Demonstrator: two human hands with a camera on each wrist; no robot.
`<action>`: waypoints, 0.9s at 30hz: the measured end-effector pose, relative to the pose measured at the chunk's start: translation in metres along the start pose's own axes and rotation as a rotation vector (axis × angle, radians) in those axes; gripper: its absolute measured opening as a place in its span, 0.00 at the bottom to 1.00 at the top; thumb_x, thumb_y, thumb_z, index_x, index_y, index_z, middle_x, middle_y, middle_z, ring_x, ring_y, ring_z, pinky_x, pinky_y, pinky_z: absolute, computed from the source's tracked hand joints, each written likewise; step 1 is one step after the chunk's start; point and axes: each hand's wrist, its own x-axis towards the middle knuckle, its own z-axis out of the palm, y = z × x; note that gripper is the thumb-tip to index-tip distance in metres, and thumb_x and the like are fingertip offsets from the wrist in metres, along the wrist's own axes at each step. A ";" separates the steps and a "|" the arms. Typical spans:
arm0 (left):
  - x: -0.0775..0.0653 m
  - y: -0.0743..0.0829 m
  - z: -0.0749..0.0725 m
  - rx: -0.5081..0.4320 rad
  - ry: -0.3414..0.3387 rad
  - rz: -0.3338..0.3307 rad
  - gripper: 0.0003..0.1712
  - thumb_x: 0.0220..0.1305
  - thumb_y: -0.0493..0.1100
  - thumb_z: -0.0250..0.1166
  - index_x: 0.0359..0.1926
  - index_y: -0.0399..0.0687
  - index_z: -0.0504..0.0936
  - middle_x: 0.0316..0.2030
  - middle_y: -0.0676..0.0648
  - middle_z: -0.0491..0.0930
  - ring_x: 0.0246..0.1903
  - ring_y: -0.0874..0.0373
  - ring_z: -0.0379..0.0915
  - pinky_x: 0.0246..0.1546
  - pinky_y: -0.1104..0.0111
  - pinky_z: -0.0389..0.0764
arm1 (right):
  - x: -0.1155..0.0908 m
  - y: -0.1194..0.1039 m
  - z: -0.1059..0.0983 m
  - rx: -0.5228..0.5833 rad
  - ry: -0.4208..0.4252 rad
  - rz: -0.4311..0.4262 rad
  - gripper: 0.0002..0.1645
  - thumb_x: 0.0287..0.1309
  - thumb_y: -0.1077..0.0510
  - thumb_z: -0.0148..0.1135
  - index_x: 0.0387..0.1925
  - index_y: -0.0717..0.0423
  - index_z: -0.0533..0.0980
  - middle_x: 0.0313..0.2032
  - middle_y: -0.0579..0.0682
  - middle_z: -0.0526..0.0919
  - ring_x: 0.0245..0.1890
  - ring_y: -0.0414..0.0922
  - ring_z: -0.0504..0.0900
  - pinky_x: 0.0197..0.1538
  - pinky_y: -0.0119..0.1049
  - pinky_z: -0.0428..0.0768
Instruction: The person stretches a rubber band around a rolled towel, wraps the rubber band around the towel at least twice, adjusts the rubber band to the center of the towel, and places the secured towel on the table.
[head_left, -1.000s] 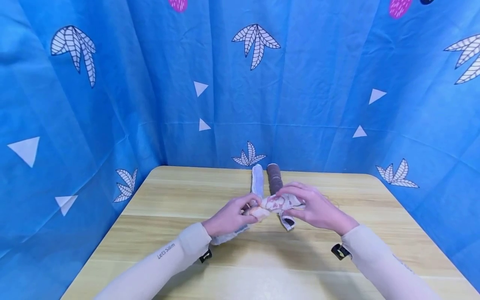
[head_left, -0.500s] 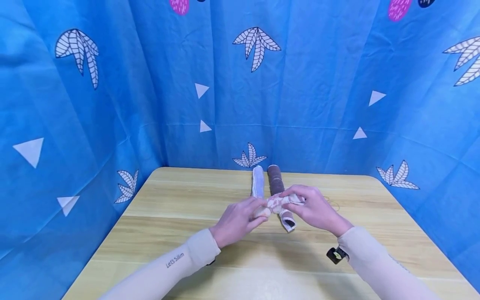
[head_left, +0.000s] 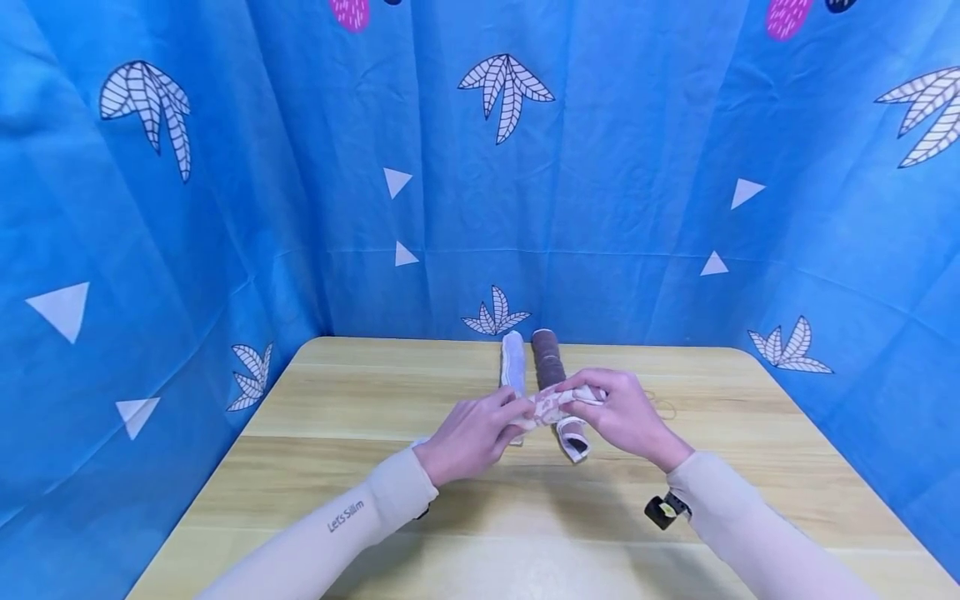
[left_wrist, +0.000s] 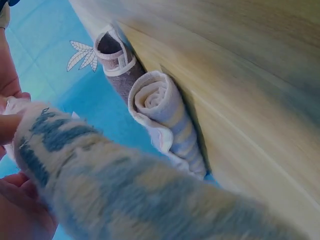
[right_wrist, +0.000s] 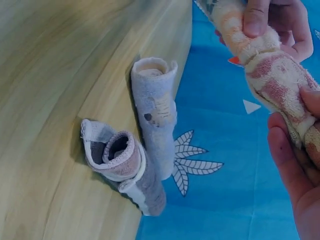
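Note:
Both hands hold a rolled towel (head_left: 546, 407) above the table, stretched between them. My left hand (head_left: 472, 437) grips its left part, and my right hand (head_left: 622, 417) pinches its right part. Pink blotches mark the middle of this roll in the right wrist view; its long blue-and-cream end (left_wrist: 115, 175) fills the lower left wrist view. A small orange tip (right_wrist: 234, 60) shows beside the roll. Behind the hands lie a pale lilac-grey rolled towel (head_left: 513, 360) and a brown-grey rolled towel (head_left: 550, 358), side by side. Palms are partly hidden in the head view.
Thin yellowish loops (head_left: 663, 407) lie on the wooden table (head_left: 360, 392) just right of the right hand. A blue patterned curtain (head_left: 600, 167) encloses the table's back and sides.
My left hand has shifted slightly right and turned more over the held towel, whose grey-blue end, seen below it earlier, is now mostly hidden. The right hand stays nearly in place, still pinching.

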 end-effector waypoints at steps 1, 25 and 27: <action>0.000 0.000 0.000 0.008 0.002 0.007 0.13 0.69 0.47 0.66 0.53 0.60 0.79 0.39 0.54 0.75 0.24 0.65 0.68 0.22 0.78 0.67 | 0.001 0.000 0.000 0.005 0.001 0.005 0.14 0.52 0.62 0.74 0.38 0.40 0.86 0.37 0.37 0.88 0.35 0.38 0.83 0.39 0.35 0.81; -0.003 -0.016 0.005 -0.309 -0.084 -0.230 0.15 0.66 0.56 0.67 0.46 0.62 0.71 0.28 0.56 0.74 0.24 0.63 0.67 0.22 0.72 0.67 | 0.002 0.013 -0.013 0.137 -0.093 0.114 0.24 0.57 0.54 0.73 0.56 0.41 0.80 0.57 0.46 0.81 0.53 0.46 0.79 0.52 0.45 0.79; -0.005 -0.018 0.003 -0.411 -0.112 -0.280 0.15 0.67 0.58 0.66 0.47 0.65 0.71 0.30 0.55 0.74 0.26 0.62 0.68 0.24 0.71 0.68 | 0.001 0.013 -0.013 0.054 -0.102 0.027 0.27 0.55 0.56 0.75 0.57 0.40 0.80 0.61 0.46 0.78 0.59 0.47 0.75 0.56 0.50 0.77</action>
